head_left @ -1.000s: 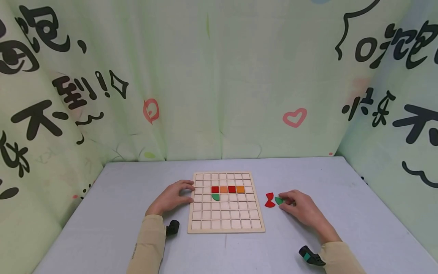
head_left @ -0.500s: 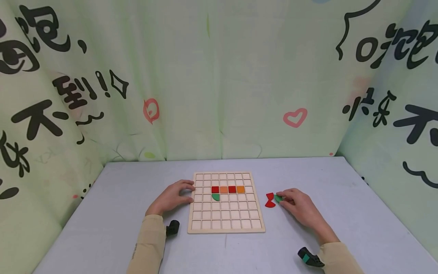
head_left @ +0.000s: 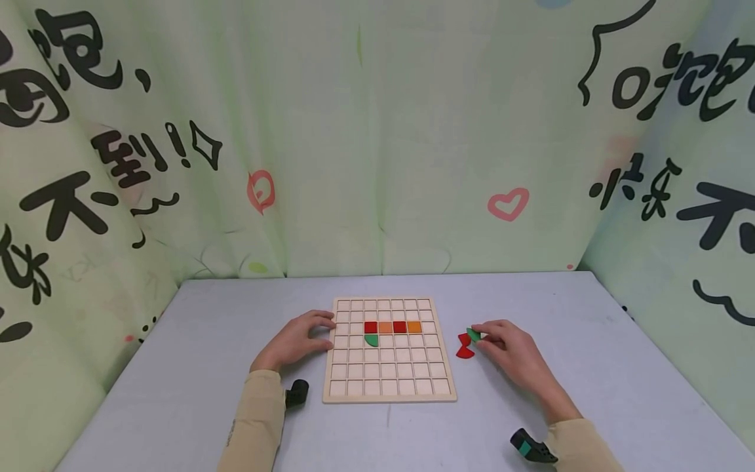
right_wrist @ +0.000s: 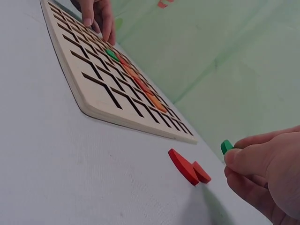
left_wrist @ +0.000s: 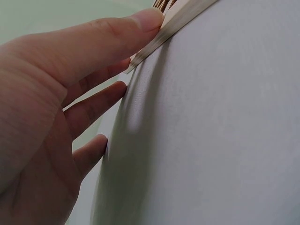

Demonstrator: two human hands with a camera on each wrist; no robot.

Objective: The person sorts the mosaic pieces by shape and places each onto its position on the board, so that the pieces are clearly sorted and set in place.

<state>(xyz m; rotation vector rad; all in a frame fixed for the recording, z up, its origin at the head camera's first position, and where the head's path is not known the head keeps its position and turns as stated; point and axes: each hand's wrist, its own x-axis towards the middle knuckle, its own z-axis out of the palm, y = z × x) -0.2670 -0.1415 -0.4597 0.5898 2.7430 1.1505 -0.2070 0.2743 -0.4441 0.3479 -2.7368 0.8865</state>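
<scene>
My left hand (head_left: 297, 337) rests along the left edge of the wooden grid board (head_left: 389, 387). In the left wrist view its thumb (left_wrist: 150, 19) touches the rim, with the fingers fairly straight. To the board's right, my right hand (head_left: 518, 354) pinches a green quarter-round piece (head_left: 474, 334) between thumb and fingers. The right wrist view shows this green piece (right_wrist: 226, 146) held up off the table. Two red curved-edge pieces (head_left: 464, 353) lie just left of the right fingertips. On the board, a green quarter-round piece (head_left: 371, 340) sits directly below a red square (head_left: 370, 327).
The same row carries an orange square (head_left: 385, 327), a second red square (head_left: 399, 327) and another orange one (head_left: 414, 326). A white table (head_left: 236, 298) lies under everything, backed by a printed curtain (head_left: 436, 131). Black wrist devices (head_left: 533, 447) show beside the sleeves.
The right hand has lifted the green piece and moved it slightly left and away from me, near the red pieces. The left hand has stayed at the board's edge.
</scene>
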